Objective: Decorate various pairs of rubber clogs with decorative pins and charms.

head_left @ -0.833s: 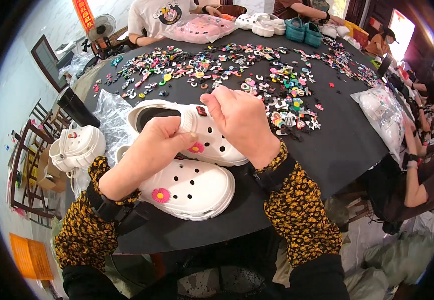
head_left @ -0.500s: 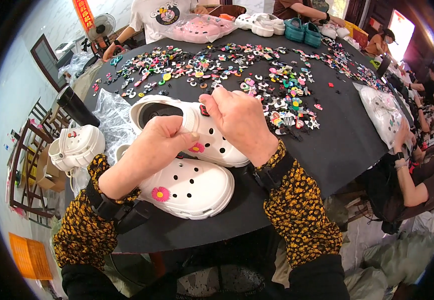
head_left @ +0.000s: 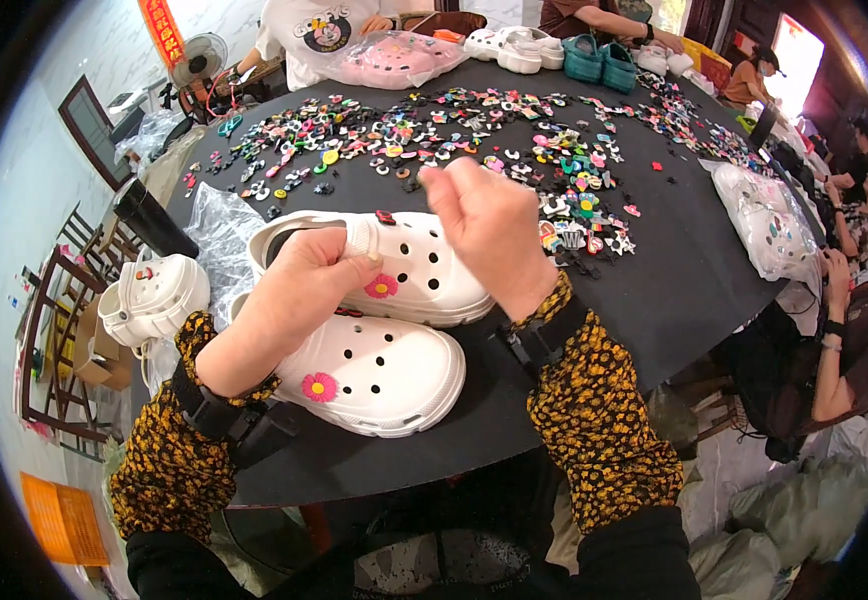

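Note:
Two white clogs lie side by side in front of me, toes to the right. My left hand is closed on the farther white clog, its thumb pressed at the opening's edge beside the strap. A pink flower charm and a small red charm sit on that clog. The nearer white clog has a pink flower charm too, and a red charm partly hidden by my left hand. My right hand is raised just over the farther clog, fingers curled in; whatever they hold, if anything, is hidden.
Many loose shoe charms spread across the black table. Another white clog and a black bottle stand at left by clear plastic. Bagged clogs lie at right. Teal clogs stand at the far side, where other people work.
My right hand has lifted off the farther clog and moved slightly right, uncovering the red charm. My left hand keeps its grip; the clog has shifted a little left.

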The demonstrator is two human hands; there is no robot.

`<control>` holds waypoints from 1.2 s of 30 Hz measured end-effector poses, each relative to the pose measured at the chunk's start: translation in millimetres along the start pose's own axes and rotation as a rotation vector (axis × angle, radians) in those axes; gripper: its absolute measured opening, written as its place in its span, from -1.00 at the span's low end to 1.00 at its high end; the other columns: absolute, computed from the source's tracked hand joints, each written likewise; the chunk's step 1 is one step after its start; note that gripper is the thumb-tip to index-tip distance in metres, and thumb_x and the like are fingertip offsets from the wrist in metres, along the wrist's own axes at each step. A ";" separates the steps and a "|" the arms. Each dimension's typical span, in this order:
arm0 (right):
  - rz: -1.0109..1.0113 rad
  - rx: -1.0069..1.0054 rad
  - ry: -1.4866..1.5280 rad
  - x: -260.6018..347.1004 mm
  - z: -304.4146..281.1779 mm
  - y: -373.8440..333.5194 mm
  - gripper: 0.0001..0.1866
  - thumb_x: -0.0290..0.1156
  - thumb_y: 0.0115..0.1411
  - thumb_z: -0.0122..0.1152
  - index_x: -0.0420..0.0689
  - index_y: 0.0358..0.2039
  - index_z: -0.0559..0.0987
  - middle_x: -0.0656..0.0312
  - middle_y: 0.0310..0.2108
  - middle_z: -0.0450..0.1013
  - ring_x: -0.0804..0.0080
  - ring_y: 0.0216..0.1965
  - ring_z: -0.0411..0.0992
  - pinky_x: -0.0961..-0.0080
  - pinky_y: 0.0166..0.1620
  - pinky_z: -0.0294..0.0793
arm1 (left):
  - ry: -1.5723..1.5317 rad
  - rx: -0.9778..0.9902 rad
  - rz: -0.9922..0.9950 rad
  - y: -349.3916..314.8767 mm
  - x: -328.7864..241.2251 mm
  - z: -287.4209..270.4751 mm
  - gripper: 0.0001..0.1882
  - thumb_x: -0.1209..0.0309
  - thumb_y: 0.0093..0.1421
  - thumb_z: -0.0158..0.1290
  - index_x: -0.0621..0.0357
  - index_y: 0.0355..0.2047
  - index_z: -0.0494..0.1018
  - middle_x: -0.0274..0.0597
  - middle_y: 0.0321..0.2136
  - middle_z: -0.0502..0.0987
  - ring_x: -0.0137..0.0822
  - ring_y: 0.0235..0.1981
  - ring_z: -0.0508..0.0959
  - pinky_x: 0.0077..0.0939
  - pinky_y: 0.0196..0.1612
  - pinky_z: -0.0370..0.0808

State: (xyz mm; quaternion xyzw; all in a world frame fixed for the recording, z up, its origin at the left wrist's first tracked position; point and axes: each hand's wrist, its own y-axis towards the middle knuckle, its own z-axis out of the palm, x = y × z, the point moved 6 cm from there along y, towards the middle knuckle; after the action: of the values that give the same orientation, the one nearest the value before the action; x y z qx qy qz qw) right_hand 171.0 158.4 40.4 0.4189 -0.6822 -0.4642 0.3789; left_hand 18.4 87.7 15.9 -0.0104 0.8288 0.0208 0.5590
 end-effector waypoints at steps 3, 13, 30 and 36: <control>0.318 0.016 -0.046 -41.0 -5.5 -3.2 -0.63 -0.15 0.25 0.04 -0.11 -0.59 0.39 0.13 -0.76 0.34 0.11 -0.69 0.38 0.23 -0.62 0.32 | -0.001 0.031 -0.063 -1.4 -3.5 1.2 -0.79 0.42 0.20 -0.01 0.30 -0.23 0.50 -0.31 -0.39 0.56 -0.56 -0.40 0.49 -0.61 -0.29 0.42; 0.928 -0.065 0.085 -155.2 -19.6 -45.6 -0.48 -0.06 0.29 -0.08 -0.22 -0.62 0.51 0.12 -0.75 0.39 0.25 -0.67 0.41 0.36 -0.53 0.33 | -0.241 -0.029 -0.078 -0.2 -2.3 -4.2 -0.76 0.43 0.17 0.01 0.31 -0.20 0.51 -0.20 -0.33 0.58 -0.43 -0.30 0.54 -0.52 -0.16 0.44; 0.871 0.045 -0.040 -157.8 -8.8 -57.4 -0.44 -0.05 0.25 -0.08 -0.30 -0.64 0.52 -0.07 -0.67 0.43 -0.05 -0.52 0.45 0.14 -0.40 0.35 | -0.348 -0.192 -0.115 48.4 15.7 -68.5 -0.76 0.48 0.17 0.04 0.49 -0.26 0.44 0.02 -0.30 0.55 -0.23 -0.31 0.58 -0.36 -0.19 0.54; 0.932 0.079 0.096 -150.9 -2.2 -55.4 -0.44 -0.05 0.25 -0.06 -0.27 -0.67 0.54 0.02 -0.69 0.45 0.09 -0.58 0.45 0.26 -0.39 0.39 | -0.175 -0.199 -0.227 54.6 51.8 -79.7 -0.74 0.47 0.18 0.02 0.50 -0.24 0.43 -0.01 -0.31 0.54 -0.28 -0.32 0.57 -0.43 -0.19 0.53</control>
State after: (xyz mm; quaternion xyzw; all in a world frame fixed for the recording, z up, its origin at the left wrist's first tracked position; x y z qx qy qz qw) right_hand 239.9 285.0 -31.0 0.1031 -0.7966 -0.1982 0.5617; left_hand -77.1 138.9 -1.0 -0.1574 0.7645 0.0404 0.6239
